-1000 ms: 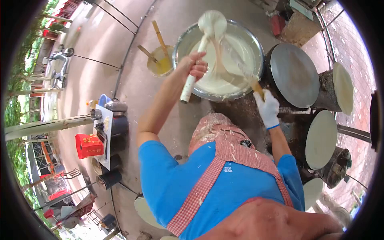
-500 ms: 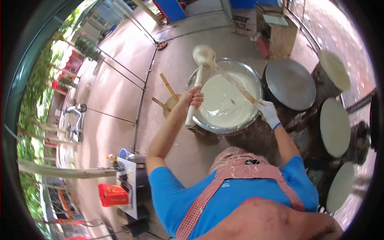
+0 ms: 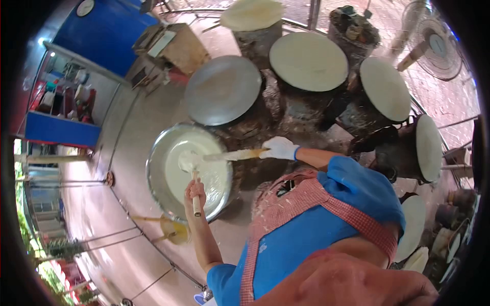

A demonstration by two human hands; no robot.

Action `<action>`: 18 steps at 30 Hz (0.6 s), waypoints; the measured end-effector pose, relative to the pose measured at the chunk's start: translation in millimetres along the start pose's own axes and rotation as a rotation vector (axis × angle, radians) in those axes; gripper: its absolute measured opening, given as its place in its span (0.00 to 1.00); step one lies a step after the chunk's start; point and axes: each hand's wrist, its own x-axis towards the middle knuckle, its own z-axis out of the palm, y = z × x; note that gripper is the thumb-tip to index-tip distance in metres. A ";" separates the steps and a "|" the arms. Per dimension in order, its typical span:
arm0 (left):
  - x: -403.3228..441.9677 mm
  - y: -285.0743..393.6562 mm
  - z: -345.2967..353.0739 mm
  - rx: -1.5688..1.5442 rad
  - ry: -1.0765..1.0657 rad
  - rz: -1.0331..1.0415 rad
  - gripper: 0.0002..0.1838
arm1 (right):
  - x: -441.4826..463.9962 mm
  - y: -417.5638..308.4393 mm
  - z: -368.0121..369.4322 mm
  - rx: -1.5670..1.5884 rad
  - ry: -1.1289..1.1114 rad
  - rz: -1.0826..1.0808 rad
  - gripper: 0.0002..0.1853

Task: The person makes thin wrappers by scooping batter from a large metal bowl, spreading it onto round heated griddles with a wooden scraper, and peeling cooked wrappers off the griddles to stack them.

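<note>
The ladle (image 3: 189, 161) hung over the metal basin (image 3: 156, 158), its bowl so smeared with pale batter (image 3: 176, 176) that its outline was hard to separate from the batter behind it. The bare left hand (image 3: 195, 192), at about 6 o'clock from the ladle's bowl, was closed round the white handle — fingers curled over it, the butt poking out below. The gloved right hand (image 3: 279, 148), between 2 and 3 o'clock from the basin's middle, had its fingers wrapped round the end of a flat stick (image 3: 232, 155); the glove hid the stick's grip. The stick reached across the rim toward the ladle, but whether its batter-coated tip touched the bowl could not be told.

Just beyond the basin's rim, at 1 o'clock, stood a grey griddle (image 3: 223, 91); farther out, between 1 and 2, a round plate (image 3: 309, 62) was covered in pale stuff. Near the rim toward 6 to 7 o'clock sat a yellowish tub (image 3: 175, 231), its contents blurred. Far off at 2 o'clock, a fan (image 3: 438, 46) stood near the dark lens border — its grille hard to make out against the bright paving.
</note>
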 end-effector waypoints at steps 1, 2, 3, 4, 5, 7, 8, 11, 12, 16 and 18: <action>23.8 5.4 -9.8 -0.047 0.006 0.019 0.19 | -16.3 17.4 -12.0 -0.039 0.002 0.039 0.24; 32.4 -9.5 -13.3 -0.210 -0.049 -0.002 0.21 | -39.5 31.8 -22.7 -0.048 0.015 0.095 0.24; 44.9 -23.9 -7.2 -0.206 -0.040 0.003 0.21 | -61.4 50.5 -35.4 -0.056 0.018 0.153 0.24; 58.9 -38.2 4.2 -0.161 -0.088 -0.015 0.21 | -77.1 66.1 -48.5 -0.099 0.074 0.198 0.24; 76.4 -50.6 20.5 -0.120 -0.145 -0.026 0.20 | -87.4 80.0 -65.3 -0.151 0.127 0.233 0.24; 108.4 -64.4 52.6 -0.039 -0.268 -0.019 0.20 | -96.8 97.6 -98.4 -0.211 0.210 0.398 0.25; 125.1 -61.8 70.5 0.072 -0.254 -0.102 0.13 | -94.3 99.7 -112.3 -0.183 0.296 0.441 0.24; 188.3 -20.8 104.3 0.375 -0.131 -0.127 0.05 | -57.2 118.4 -126.0 -0.112 0.593 0.384 0.23; 206.3 -20.6 122.0 0.767 0.028 0.122 0.07 | -42.9 102.7 -132.7 -0.119 0.672 0.335 0.22; 299.6 -9.1 141.9 1.193 0.250 0.476 0.21 | 35.3 64.4 -131.5 -0.325 0.557 0.102 0.19; 331.5 8.3 130.3 1.194 0.257 0.507 0.21 | 85.4 80.6 -111.1 -0.402 0.514 0.136 0.17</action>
